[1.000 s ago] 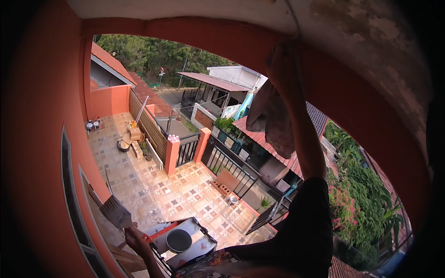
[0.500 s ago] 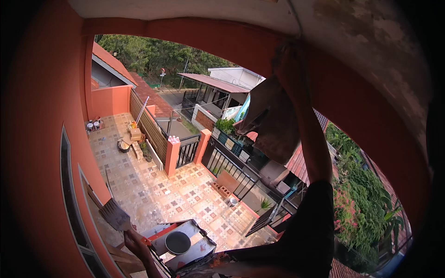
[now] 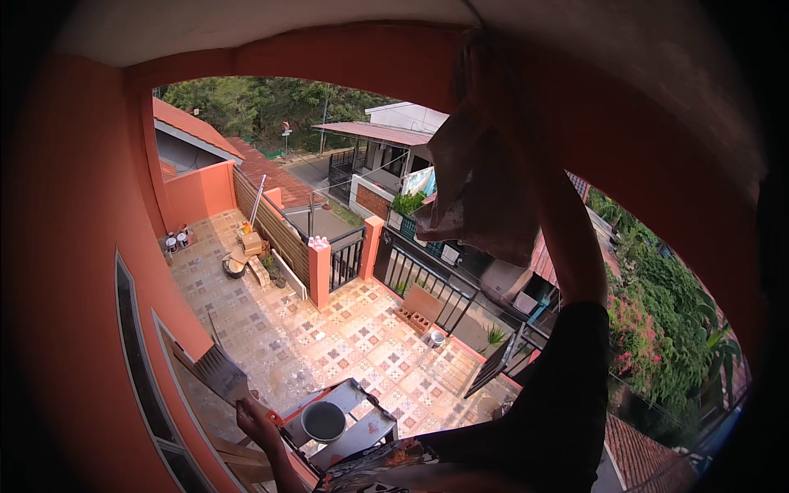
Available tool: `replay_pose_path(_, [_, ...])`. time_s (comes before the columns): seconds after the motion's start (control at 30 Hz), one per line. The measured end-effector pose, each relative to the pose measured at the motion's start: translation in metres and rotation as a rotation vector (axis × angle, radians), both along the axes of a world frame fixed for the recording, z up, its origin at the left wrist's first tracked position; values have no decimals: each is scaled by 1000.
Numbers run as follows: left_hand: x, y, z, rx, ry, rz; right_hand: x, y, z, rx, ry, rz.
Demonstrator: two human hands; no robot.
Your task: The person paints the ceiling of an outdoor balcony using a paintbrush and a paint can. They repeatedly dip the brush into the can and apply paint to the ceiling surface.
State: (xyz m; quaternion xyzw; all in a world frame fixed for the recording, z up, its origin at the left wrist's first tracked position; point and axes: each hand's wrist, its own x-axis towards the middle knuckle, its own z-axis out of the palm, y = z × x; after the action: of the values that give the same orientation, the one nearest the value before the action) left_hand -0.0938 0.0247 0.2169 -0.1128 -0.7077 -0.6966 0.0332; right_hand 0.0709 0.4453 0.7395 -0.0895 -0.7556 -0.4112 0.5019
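Note:
My right hand (image 3: 493,94) is raised against the red arch (image 3: 345,49) near the ceiling, closed on a hanging dark, crumpled cloth (image 3: 481,189); its fingers are in shadow. Low at the left, my left hand (image 3: 256,421) is closed round the handle of a wide, flat, brush-like tool (image 3: 220,375), whose head points up and left beside the wall. Just right of that hand, a bucket of grey liquid (image 3: 323,422) sits on the top of a metal ladder (image 3: 355,394) below me.
An orange wall with narrow windows (image 3: 136,329) runs down the left. Far below is a tiled patio (image 3: 345,337) with cans (image 3: 177,242), cardboard (image 3: 251,242), bricks (image 3: 411,320), pillars (image 3: 319,275) and metal railings (image 3: 419,275). Roofs, a street and plants (image 3: 657,312) lie beyond.
My right hand has risen higher along the arch with the cloth, which has swung a little. The view has shifted, and my left hand with the tool appears slightly further right.

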Motion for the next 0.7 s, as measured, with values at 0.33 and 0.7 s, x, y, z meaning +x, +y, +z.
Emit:
replay_pose_path(0.33, [11,3,13,11,54,-67,40,-62,-79,-168,-163,120])
replay_pose_path(0.7, [39,-5,32,55,83,-58,44,-128,-289,-528,209,589])
